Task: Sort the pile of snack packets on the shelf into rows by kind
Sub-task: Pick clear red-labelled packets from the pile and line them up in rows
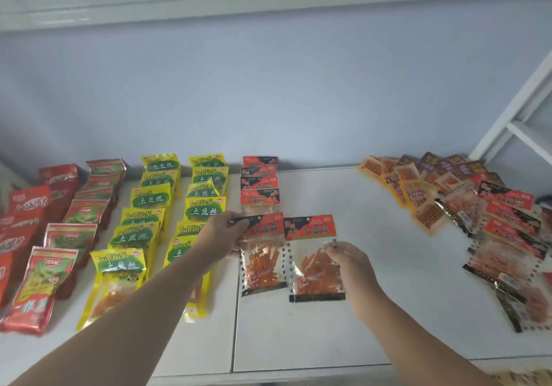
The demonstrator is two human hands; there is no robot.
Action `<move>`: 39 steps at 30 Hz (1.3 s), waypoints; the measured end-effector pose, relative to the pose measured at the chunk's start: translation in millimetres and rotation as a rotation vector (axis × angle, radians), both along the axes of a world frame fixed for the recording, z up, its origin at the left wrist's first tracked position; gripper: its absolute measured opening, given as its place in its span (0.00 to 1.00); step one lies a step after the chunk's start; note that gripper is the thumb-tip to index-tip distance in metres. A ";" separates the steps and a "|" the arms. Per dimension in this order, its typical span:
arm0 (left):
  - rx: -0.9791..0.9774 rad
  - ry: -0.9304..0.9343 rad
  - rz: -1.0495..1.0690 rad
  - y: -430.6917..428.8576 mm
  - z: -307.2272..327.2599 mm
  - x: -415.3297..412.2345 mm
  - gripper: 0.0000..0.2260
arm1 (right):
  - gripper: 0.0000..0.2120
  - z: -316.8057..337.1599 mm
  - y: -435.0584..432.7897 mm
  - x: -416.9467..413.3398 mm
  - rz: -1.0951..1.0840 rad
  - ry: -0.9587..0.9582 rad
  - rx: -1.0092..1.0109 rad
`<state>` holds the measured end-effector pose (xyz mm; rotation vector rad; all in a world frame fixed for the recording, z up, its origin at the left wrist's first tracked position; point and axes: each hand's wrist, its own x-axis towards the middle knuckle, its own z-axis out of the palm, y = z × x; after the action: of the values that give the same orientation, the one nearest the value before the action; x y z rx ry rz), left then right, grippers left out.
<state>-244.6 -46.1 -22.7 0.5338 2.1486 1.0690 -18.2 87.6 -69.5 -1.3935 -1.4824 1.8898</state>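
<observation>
A flat white shelf board (373, 281) is seen running across the lower part of the view, divided by a thin dark seam from front to back near its middle. Behind it a plain pale blue-grey wall (268, 92) is shown, evenly lit by soft, diffuse light. Along the top, the white underside edge of an upper shelf (209, 0) is visible. At the right, a white metal upright frame with a crossbar (519, 110) is seen, slanted in the wide-angle view.

Left hand (222, 231) grips the upper left edge of one red-topped packet (263, 255). Right hand (351, 261) pinches a matching packet (315, 261) just beside it. Unsorted pile (466, 206) lies right on the shelf (373, 311).
</observation>
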 end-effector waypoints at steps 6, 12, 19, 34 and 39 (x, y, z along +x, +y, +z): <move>-0.035 -0.028 -0.106 7.9 -11.1 -32.0 0.06 | 0.09 -7.0 -41.4 -44.6 0.067 -0.021 -0.038; -0.128 -0.137 -0.152 15.6 -24.0 -46.4 0.11 | 0.03 -22.0 -68.3 -75.1 0.048 -0.172 0.112; -0.112 -0.185 -0.064 25.9 -29.6 -57.5 0.12 | 0.06 -25.5 -65.7 -95.9 0.187 -0.375 0.317; -0.034 0.443 -0.574 49.5 -7.8 -37.0 0.17 | 0.17 -8.3 -39.8 -44.8 0.121 -0.474 0.469; -0.013 0.465 -0.756 64.1 -11.6 11.5 0.15 | 0.20 4.3 -34.8 21.8 0.064 -0.557 0.544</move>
<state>-233.1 18.1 -34.3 1.5534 2.0141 0.5291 3.6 52.8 -65.1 -1.6611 -2.1080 1.0179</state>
